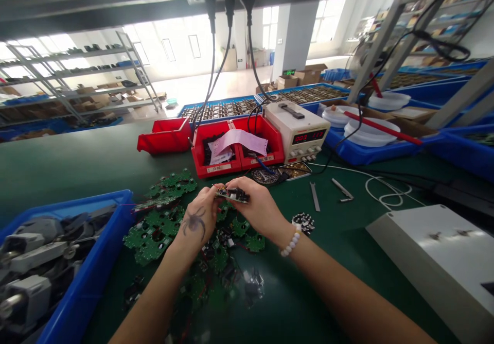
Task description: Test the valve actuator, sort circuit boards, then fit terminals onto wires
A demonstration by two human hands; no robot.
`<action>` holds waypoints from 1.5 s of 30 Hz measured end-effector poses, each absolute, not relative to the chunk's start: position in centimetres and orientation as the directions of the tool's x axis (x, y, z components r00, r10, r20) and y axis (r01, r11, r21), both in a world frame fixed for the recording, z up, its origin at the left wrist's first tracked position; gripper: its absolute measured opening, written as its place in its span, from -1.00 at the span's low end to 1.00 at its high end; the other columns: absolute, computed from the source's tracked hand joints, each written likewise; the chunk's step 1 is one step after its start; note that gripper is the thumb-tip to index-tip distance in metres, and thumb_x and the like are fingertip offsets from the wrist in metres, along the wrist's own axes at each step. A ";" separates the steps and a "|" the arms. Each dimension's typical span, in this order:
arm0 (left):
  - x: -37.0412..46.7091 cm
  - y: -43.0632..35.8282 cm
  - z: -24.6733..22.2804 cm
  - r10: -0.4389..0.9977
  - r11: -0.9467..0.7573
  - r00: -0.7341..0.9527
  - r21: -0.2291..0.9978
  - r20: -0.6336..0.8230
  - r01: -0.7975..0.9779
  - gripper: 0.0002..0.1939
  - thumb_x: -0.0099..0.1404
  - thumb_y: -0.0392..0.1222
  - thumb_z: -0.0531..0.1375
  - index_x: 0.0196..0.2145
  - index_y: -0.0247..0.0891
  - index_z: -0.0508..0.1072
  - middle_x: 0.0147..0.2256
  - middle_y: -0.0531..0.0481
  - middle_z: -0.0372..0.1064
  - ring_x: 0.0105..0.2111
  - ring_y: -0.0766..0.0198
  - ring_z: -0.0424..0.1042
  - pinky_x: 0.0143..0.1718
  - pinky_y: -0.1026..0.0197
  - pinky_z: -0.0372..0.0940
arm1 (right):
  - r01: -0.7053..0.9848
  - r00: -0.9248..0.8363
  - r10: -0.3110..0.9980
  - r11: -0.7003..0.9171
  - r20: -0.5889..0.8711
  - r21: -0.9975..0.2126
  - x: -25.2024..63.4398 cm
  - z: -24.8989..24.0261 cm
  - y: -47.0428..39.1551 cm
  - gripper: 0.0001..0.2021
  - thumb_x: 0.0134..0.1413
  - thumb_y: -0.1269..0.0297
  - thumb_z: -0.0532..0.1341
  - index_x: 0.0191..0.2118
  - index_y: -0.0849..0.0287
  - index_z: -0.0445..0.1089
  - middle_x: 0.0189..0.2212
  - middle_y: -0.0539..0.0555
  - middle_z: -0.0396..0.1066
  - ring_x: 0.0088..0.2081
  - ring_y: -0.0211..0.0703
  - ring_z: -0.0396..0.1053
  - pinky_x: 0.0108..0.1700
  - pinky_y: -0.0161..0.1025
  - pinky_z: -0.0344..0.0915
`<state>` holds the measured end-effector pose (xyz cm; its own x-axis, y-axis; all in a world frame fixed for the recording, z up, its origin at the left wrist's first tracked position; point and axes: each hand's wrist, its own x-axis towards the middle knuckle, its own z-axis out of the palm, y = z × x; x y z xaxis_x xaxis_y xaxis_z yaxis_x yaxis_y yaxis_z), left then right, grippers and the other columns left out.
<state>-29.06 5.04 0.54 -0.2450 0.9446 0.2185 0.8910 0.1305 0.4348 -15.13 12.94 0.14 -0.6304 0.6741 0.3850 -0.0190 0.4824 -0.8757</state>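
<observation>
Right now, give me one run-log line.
left hand: holds circuit board | right hand: holds same board | beneath: green boards | left: blue bin | ahead: red bins

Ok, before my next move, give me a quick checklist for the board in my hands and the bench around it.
1. Left hand on the circuit board: ok, holding its left end.
2. Right hand: ok, holding the right end.
3. Circuit board's underside: cannot tell, hidden from view.
4. Clear space under the hands: not ok, green boards crowd there and to the left.
5. Power supply display: ok, red digits lit.
</observation>
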 end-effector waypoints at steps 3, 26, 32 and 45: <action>-29.5 4.3 1.5 0.975 0.119 -0.187 0.434 0.116 0.893 -0.73 0.31 -0.20 0.02 -0.15 -0.22 0.46 -0.27 -0.09 0.40 -0.30 0.14 0.46 -0.24 0.14 0.36 | 0.087 -0.725 0.637 0.461 0.261 -0.883 -14.4 0.8 13.5 -0.85 0.07 0.52 0.27 -0.21 0.25 0.45 -0.20 0.11 0.48 -0.14 -0.11 0.40 -0.09 -0.24 0.27; -28.9 4.6 2.3 0.930 0.280 -0.365 0.552 0.048 0.785 -0.72 0.22 0.08 0.16 -0.32 -0.15 0.50 -0.38 0.01 0.50 -0.31 0.09 0.45 -0.22 0.11 0.29 | 0.251 -0.865 0.500 0.487 0.032 -0.837 -14.5 0.1 12.8 -0.80 -0.10 0.18 0.43 -0.35 0.15 0.49 -0.49 0.00 0.52 -0.39 -0.09 0.48 -0.41 -0.32 0.25; -31.2 5.3 -0.5 0.938 0.263 -0.347 0.705 -0.026 0.659 -0.54 0.12 0.16 0.23 -0.15 -0.22 0.48 -0.14 -0.11 0.51 -0.09 0.02 0.46 -0.05 0.06 0.29 | 0.509 -0.612 0.790 0.410 0.016 -0.757 -13.7 -1.3 16.3 -0.76 0.19 0.18 0.23 -0.22 0.29 0.45 -0.22 0.30 0.49 -0.14 0.09 0.44 -0.21 -0.19 0.25; -31.2 6.8 -1.9 0.814 0.196 -0.549 0.980 -0.189 -0.048 -0.49 0.07 0.23 0.25 -0.25 -0.27 0.37 -0.17 -0.19 0.51 -0.11 0.13 0.52 -0.22 0.23 0.32 | 0.286 -0.478 0.876 0.088 -0.063 -0.954 -15.9 -4.9 16.4 -0.83 0.08 0.30 0.30 -0.37 0.19 0.26 -0.43 0.12 0.44 -0.35 -0.07 0.48 -0.31 -0.19 0.39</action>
